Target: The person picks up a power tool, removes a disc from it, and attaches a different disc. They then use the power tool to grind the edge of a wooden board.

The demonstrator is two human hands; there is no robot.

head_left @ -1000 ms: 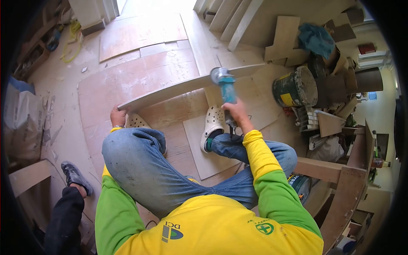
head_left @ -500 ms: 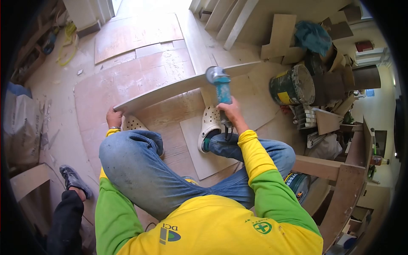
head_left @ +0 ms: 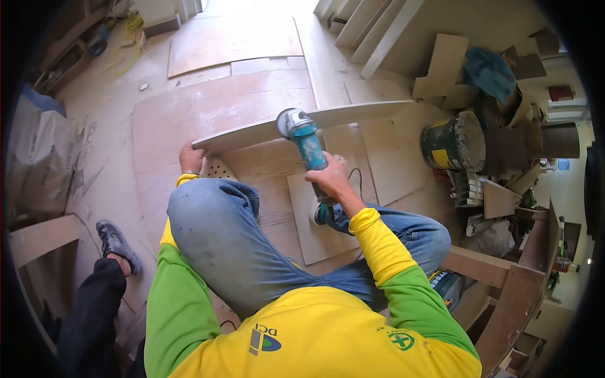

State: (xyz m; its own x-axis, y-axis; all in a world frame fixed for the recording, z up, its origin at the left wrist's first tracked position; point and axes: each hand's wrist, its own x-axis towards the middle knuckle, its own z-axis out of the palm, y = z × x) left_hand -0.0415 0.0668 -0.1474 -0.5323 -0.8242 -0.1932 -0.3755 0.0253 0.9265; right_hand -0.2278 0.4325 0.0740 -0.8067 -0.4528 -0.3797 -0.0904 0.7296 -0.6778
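Note:
A long, narrow pale board stretches across in front of my knees. My left hand is closed around its left end. My right hand grips a teal angle grinder by its body. The grinder's round head points away from me and overlaps the board's long edge in this view. A power cord loops beside my right wrist. Below the board, a white clog with holes shows near my left hand; my other foot is largely hidden behind the grinder and right hand.
Flat sheets cover parts of the dusty floor. A dark green bucket stands at the right, near scrap boards and a blue bag. Another person's shoe is close at the left. A wooden frame stands at the right.
The grinder in my right hand has moved left along the board, its head now tilted to the left. My left hand still holds the board's end. The whole view has shifted slightly.

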